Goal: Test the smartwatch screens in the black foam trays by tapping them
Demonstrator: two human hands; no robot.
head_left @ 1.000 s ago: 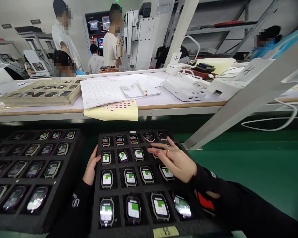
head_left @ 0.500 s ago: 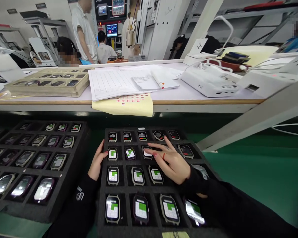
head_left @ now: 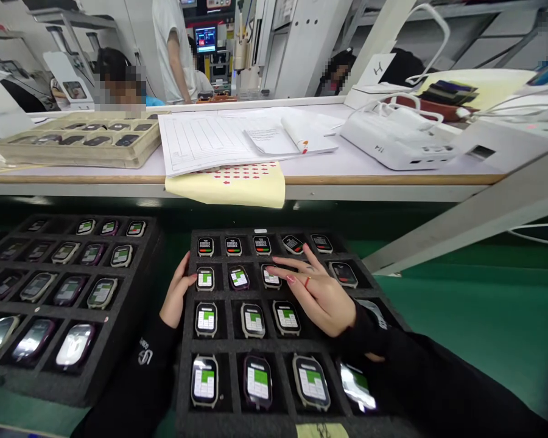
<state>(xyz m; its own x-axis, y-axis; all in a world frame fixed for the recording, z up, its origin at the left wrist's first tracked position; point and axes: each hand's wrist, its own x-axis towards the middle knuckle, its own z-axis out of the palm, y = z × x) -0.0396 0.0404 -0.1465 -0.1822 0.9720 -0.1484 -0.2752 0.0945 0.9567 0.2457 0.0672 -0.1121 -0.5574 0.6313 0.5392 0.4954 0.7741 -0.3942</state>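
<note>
A black foam tray (head_left: 188, 340) in front of me holds several smartwatches with lit screens, each in its own pocket. My right hand (head_left: 319, 292) lies over the tray with fingers stretched out, fingertips resting on a watch (head_left: 271, 277) in the second row. It holds nothing. My left hand (head_left: 176, 295) rests against the tray's left edge, fingers flat and thumb on the foam beside a watch (head_left: 205, 278). Both arms wear black sleeves.
A second black tray (head_left: 132, 292) of watches lies to the left on the green belt (head_left: 461, 316). Behind is a white bench with a beige tray (head_left: 73, 155), papers (head_left: 210, 143), a yellow sheet (head_left: 228, 185) and a white device (head_left: 397, 143). Other people work beyond it. A slanted white beam (head_left: 475, 213) crosses at right.
My right hand slid leftward along the second row, from the fourth watch to the third. The view tilted down slightly. My left hand stayed at the tray's edge.
</note>
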